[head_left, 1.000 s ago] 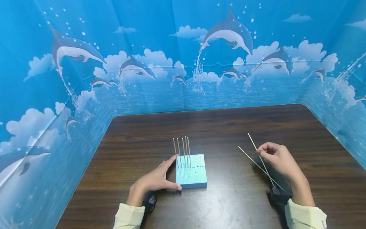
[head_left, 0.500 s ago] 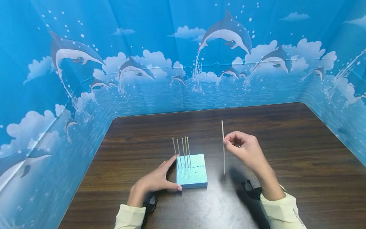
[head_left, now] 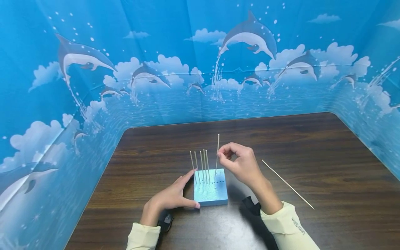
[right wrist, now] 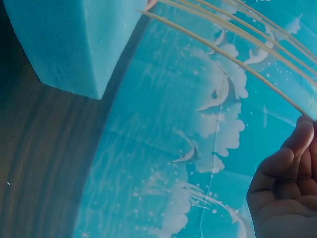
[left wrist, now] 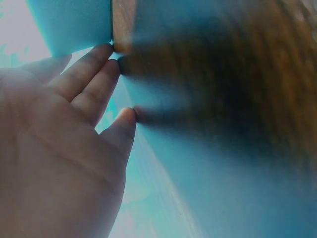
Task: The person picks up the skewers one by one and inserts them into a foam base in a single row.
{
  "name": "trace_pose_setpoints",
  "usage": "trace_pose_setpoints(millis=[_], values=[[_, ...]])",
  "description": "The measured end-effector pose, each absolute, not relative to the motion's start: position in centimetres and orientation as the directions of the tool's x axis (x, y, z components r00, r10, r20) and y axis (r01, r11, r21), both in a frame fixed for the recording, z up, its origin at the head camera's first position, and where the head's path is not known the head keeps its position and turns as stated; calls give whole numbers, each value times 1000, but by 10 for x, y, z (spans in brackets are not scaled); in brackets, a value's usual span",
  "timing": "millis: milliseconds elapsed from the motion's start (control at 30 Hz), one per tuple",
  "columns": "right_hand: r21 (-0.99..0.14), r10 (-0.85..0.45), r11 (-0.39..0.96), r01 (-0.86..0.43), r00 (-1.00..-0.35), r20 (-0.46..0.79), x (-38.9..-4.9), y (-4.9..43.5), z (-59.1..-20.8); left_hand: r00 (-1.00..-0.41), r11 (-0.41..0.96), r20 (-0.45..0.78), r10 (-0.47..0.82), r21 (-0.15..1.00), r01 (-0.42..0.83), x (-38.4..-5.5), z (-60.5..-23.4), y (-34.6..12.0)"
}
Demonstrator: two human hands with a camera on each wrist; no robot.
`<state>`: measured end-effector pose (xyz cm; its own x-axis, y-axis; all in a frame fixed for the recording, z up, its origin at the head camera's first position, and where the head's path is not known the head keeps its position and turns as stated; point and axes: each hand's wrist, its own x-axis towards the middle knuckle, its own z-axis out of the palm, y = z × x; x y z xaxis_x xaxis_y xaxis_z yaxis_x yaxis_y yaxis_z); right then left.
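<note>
A light-blue foam-like block (head_left: 210, 194) lies on the table, with a row of small dark holes across its top. Several thin wooden sticks (head_left: 202, 166) stand in its left half. My left hand (head_left: 170, 196) holds the block at its left side, thumb at the front corner and index finger at the back corner. Between thumb and fingertips, my right hand (head_left: 239, 161) pinches another thin wooden stick (head_left: 218, 142), nearly upright. Its lower end is right at the row of holes, to the right of the standing sticks. In the right wrist view this stick (right wrist: 223, 52) slants down from the block to the fingertips.
One loose stick (head_left: 287, 184) lies slantwise on the dark wooden table (head_left: 343, 166), right of the right forearm. A blue dolphin-print cloth (head_left: 175, 97) hangs along the table's back and sides. Black wrist devices sit under both wrists.
My right hand has picked up one of the two sticks at the right, turned it upright and carried it left to the block. The left hand and block have stayed in place.
</note>
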<state>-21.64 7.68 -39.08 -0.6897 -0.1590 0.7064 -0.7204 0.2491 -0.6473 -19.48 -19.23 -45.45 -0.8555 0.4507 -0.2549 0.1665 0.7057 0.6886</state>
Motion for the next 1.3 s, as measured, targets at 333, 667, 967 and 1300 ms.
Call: trace_pose_setpoints(millis=[333, 667, 967, 1300], values=[[-644, -170, 261, -719, -691, 702, -217, 73, -395, -856, 708, -254, 450, 685, 169, -196, -456, -191], [-624, -163, 275, -732, -675, 720, -218, 72, -397, -856, 706, -254, 450, 688, 168, -195, -456, -191], [-641, -199, 299, -707, -703, 683, -214, 69, -407, -855, 711, -267, 444, 686, 155, -194, -457, -192], [-622, -212, 294, -726, -684, 698, -213, 62, -423, -861, 718, -270, 431, 680, 146, -196, -455, -191]])
